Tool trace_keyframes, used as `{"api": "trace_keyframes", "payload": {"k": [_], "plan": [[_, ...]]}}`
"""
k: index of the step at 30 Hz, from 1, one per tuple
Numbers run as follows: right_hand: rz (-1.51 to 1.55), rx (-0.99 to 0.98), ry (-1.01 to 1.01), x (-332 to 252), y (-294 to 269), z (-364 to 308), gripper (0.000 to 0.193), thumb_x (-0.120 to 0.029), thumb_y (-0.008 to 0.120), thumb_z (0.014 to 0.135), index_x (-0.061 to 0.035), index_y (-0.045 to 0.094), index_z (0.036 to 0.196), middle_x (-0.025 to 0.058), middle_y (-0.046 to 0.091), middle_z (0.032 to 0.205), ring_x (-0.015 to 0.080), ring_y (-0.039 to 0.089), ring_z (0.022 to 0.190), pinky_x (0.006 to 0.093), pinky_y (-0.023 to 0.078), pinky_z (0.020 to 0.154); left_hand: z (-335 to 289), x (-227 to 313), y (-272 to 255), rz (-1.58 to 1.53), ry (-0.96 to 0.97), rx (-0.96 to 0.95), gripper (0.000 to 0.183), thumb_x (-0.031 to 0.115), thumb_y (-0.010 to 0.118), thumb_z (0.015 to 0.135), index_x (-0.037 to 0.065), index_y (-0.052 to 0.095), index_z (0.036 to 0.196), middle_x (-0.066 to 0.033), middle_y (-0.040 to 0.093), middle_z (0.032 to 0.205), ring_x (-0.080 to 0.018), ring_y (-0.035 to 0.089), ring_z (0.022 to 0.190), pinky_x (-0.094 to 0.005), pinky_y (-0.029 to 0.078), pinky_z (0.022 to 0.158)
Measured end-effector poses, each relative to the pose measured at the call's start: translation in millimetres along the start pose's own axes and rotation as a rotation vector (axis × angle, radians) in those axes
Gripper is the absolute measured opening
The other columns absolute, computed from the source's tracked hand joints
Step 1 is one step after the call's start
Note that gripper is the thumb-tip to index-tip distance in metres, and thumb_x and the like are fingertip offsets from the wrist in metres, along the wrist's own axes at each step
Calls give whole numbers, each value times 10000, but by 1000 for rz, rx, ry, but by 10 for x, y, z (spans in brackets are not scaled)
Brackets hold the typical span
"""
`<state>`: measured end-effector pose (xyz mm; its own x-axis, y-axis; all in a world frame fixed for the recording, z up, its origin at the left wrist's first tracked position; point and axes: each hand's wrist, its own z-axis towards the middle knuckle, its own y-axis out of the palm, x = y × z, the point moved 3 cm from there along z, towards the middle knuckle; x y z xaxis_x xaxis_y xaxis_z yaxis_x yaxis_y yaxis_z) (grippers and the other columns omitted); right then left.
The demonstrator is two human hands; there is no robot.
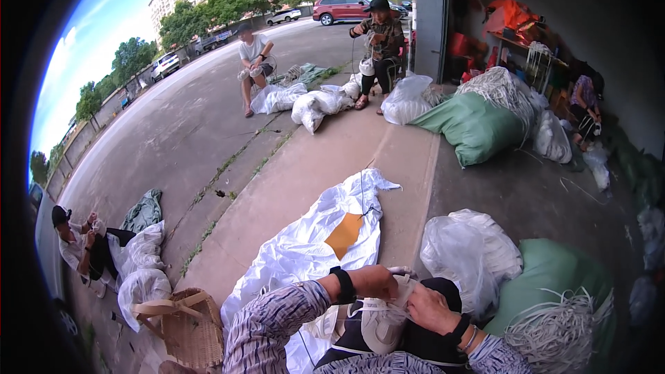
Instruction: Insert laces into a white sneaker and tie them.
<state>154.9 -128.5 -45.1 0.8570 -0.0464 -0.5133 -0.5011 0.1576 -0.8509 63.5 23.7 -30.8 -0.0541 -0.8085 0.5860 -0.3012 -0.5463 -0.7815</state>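
Note:
My left hand point(377, 282) and my right hand point(431, 310) meet over my lap, both closed with fingers pinched. Between them is a thin, translucent white strip point(402, 292); its exact kind is too small to make out. Just below it, between my dark-trousered legs, shows a pale rounded thing point(381, 327) that looks like the toe of a shoe. My left wrist carries a black band, and the right one a black band and a bracelet. My left fingertips are partly hidden behind the strip.
A white sheet point(305, 235) with a brown patch point(344, 235) lies ahead. At left stands a wicker basket point(190, 336). To my right are a clear bag point(471, 260) and a green sack point(547, 277) with white strips point(561, 332). Several people sit farther off among sacks.

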Motion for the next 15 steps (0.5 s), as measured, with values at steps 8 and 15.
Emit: {"api": "trace_keyframes", "payload": {"k": [8, 15], "plan": [[695, 520, 50, 80, -644, 205, 119, -108, 534, 889, -18, 548, 814, 37, 516, 788, 141, 528, 753, 253, 419, 712, -106, 50, 178, -908, -163, 484, 153, 180, 606, 891, 43, 653, 939, 27, 606, 771, -68, 540, 687, -232, 439, 609], [1384, 451, 609, 492, -382, -107, 162, -182, 503, 921, -25, 534, 897, 38, 553, 638, 88, 493, 466, 208, 424, 441, -86, 177, 26, -8, -125, 449, 98, 132, 656, 744, 113, 658, 840, -75, 620, 836, -268, 625, 782, -367, 511, 672]]}}
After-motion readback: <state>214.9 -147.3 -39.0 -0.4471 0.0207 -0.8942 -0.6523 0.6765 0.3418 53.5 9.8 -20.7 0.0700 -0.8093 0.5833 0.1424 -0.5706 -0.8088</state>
